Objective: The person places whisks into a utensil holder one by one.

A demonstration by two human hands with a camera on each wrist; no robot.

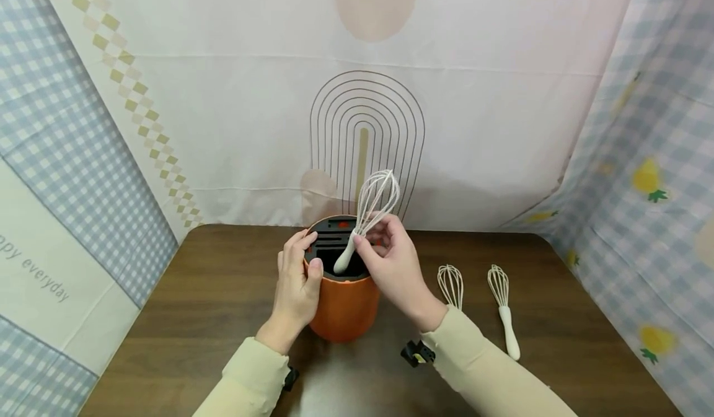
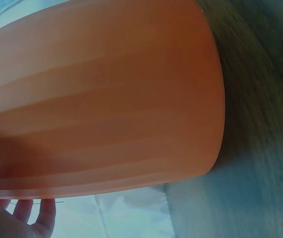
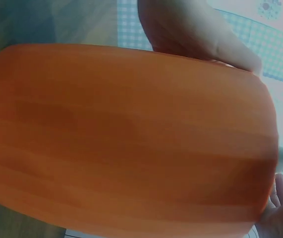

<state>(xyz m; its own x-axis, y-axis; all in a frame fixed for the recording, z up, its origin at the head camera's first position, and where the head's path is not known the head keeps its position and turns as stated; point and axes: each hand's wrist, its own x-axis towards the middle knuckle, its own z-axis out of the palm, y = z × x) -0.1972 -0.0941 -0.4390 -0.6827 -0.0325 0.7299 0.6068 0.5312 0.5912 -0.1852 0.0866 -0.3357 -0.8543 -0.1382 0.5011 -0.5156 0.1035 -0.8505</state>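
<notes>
Standing on the wooden table, the orange utensil holder was gripped at its left by the left hand; over its black slotted top, a white whisk was pinched, handle tilted down, by the right hand; farther right, two more whisks were laid apart.

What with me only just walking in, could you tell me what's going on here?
A person is holding a whisk in the right hand, handle end tilted down at the opening of an orange holder. The left hand grips the holder's rim. It's hard to tell whether the handle's tip is inside yet. Two more whisks lie on the table to the right, one partly hidden by the right arm.
</notes>
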